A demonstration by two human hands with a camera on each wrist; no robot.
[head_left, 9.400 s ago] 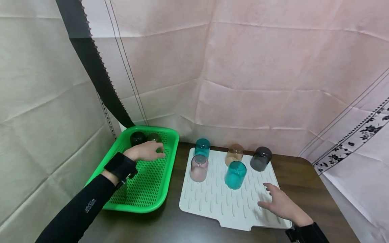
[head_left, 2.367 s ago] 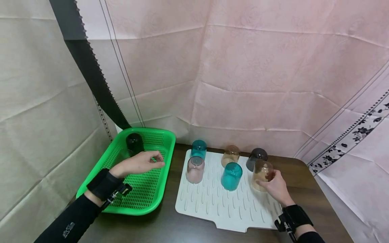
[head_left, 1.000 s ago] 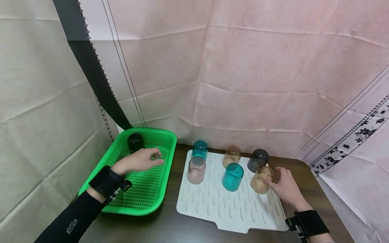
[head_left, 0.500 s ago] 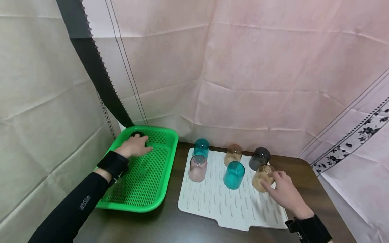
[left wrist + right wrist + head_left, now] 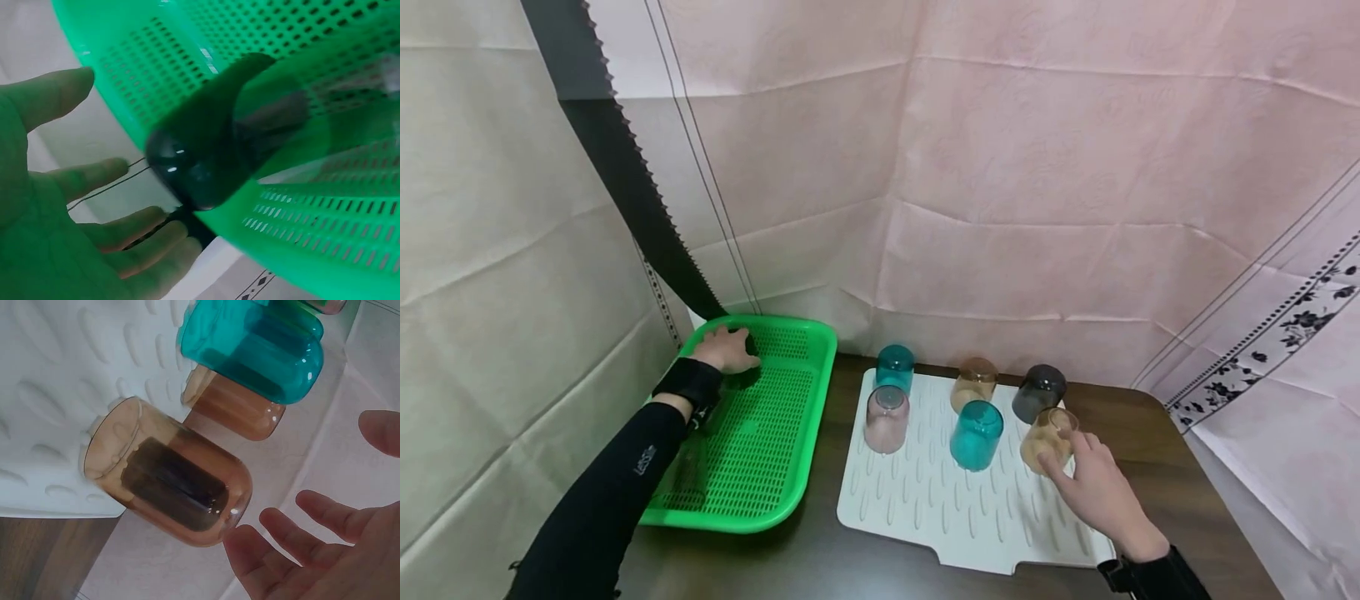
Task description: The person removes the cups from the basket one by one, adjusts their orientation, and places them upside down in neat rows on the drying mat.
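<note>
My left hand [image 5: 724,350] reaches into the far left corner of the green basket [image 5: 826,375]. In the left wrist view its fingers are spread beside a dark glass [image 5: 194,156], which the hand mostly hides in the head view. Over the right side of a white ribbed draining board [image 5: 925,512], my right hand [image 5: 1097,492] has its fingers loosely extended. An upside-down amber glass [image 5: 1039,446] stands on the board there; in the right wrist view a fingertip is right at its base, and the hand does not wrap round it.
Also upside down on the board are a pink glass [image 5: 886,423], a front teal glass [image 5: 977,437], a back teal glass [image 5: 895,367], another amber glass [image 5: 974,383] and a dark grey glass [image 5: 1040,392]. A cloth wall [image 5: 1000,167] rises behind the brown table [image 5: 745,567].
My left hand has moved to the far left corner of the basket, over the dark glass. My right hand set the amber glass on the board, and its fingers have loosened and drawn slightly back.
</note>
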